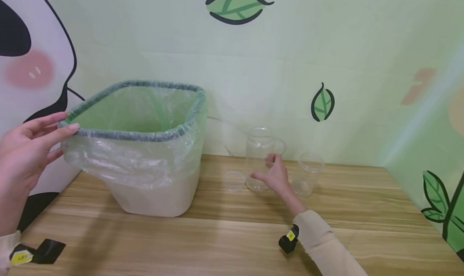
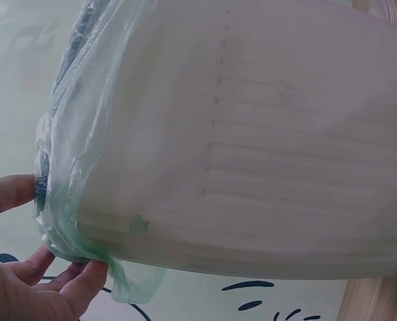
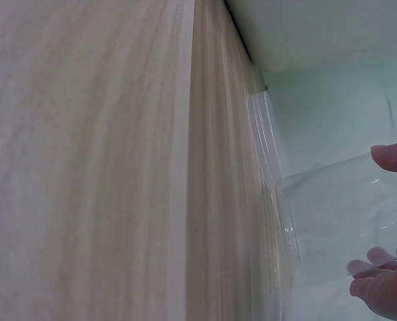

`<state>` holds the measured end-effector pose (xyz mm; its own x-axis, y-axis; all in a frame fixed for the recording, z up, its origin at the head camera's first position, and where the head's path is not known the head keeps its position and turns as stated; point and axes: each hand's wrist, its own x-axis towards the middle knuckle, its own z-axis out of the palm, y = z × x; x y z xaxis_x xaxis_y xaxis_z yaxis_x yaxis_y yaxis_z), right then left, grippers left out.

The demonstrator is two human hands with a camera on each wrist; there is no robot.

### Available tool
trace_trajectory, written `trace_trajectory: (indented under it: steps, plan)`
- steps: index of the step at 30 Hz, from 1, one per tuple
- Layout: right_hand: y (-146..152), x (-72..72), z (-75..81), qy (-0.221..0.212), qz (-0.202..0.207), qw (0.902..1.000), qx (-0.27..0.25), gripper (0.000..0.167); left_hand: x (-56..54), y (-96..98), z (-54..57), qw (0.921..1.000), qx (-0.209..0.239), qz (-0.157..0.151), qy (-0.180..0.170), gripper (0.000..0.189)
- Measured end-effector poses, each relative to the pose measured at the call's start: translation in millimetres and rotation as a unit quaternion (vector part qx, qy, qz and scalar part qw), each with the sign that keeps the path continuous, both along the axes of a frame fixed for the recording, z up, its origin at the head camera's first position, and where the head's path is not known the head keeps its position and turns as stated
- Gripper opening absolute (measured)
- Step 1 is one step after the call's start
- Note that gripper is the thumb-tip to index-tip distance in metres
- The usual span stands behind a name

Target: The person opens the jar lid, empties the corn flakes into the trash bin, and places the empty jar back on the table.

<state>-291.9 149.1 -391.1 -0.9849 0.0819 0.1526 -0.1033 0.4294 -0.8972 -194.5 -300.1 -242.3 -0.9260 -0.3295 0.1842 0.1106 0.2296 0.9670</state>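
A white bin (image 1: 154,195) lined with a thin clear plastic bag (image 1: 145,167) stands on the left of the table. My left hand (image 1: 32,147) pinches the bag and the bin's grey rim (image 1: 125,135) at the near left corner; the left wrist view shows the bag bunched by the fingers. Farther right, my right hand (image 1: 277,173) is around a tall, upright clear plastic container (image 1: 258,147), thumb on one side and curved fingers on the other. Its transparent wall makes the exact contact hard to see. In the right wrist view, the container (image 3: 339,214) lies between thumb and fingers.
Left of the tall container is a clear round disc (image 1: 233,181). A clear plastic cup (image 1: 308,173) stands to its right. Behind the wooden table (image 1: 224,243) rises a pale green wall (image 1: 163,34) with painted leaves and a cartoon panda.
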Motion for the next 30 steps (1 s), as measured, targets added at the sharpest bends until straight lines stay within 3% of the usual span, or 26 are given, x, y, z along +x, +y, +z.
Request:
trace_trajectory:
  steps: [8, 10, 12, 15, 18, 25, 30]
  plan:
    - [-4.6, -1.0, -0.5, -0.004, -0.004, 1.0, 0.007, 0.079, -0.3, 1.5, 2.3, 0.9999, -0.004, 0.008, -0.009, 0.04]
    - [-4.8, -0.9, -1.0, -0.007, -0.006, 0.9999, 0.009, 0.08, -11.1, -11.5, -7.0, 0.9999, -0.001, 0.008, -0.007, 0.046]
    - [-4.9, -0.7, -1.5, -0.009, -0.007, 0.9999, 0.007, 0.079, -12.2, -13.0, -8.3, 0.9999, 0.003, 0.007, -0.007, 0.049]
    - [-4.4, -0.6, -2.8, -0.016, -0.006, 0.9998, 0.005, 0.079, -10.3, -11.8, -8.1, 1.0, 0.006, 0.004, 0.001, 0.046]
    - [-2.7, -0.7, -3.9, -0.023, -0.005, 0.9997, 0.004, 0.079, 0.2, 1.9, 1.3, 1.0, 0.008, 0.001, 0.002, 0.039]
    - [-0.5, -0.3, -5.1, -0.024, -0.002, 0.9997, -0.001, 0.076, -0.8, 2.4, 1.5, 1.0, -0.007, 0.003, 0.004, 0.038]
    - [0.8, 1.8, -6.0, -0.022, 0.003, 0.9998, 0.0, 0.073, -1.3, 2.4, 0.7, 0.9986, -0.047, 0.021, -0.013, 0.042]
